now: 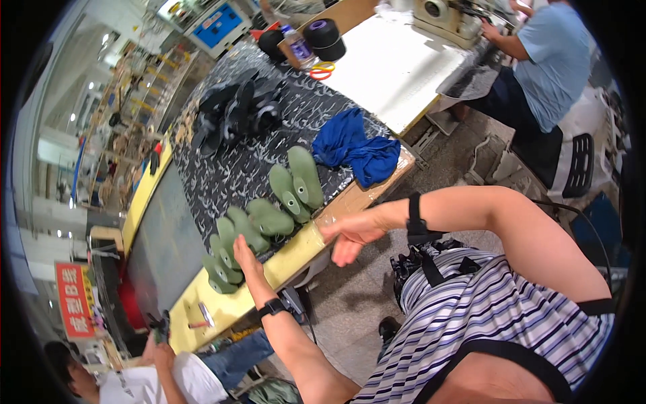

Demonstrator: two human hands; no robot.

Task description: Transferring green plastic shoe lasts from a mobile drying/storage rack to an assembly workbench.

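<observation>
Several green shoe lasts (269, 217) stand in a row along the near edge of the workbench, some with a round hole on top. My left hand (246, 257) is beside the lasts toward the left of the row, seen edge-on with its fingers stretched out. Whether it touches a last I cannot tell. To the right, my right hand (353, 233) is over the bench's yellow edge (296, 252), close to the two rightmost lasts (306, 178). Its palm shows, its fingers are apart, and it holds nothing.
A blue cloth (356, 145) lies right of the lasts. Black shoe parts (235, 114), scissors (322, 70), a bottle (297, 44) and a thread cone (324, 40) are farther back. One person (548, 60) sits at a sewing machine (447, 20); another (168, 377) is at lower left.
</observation>
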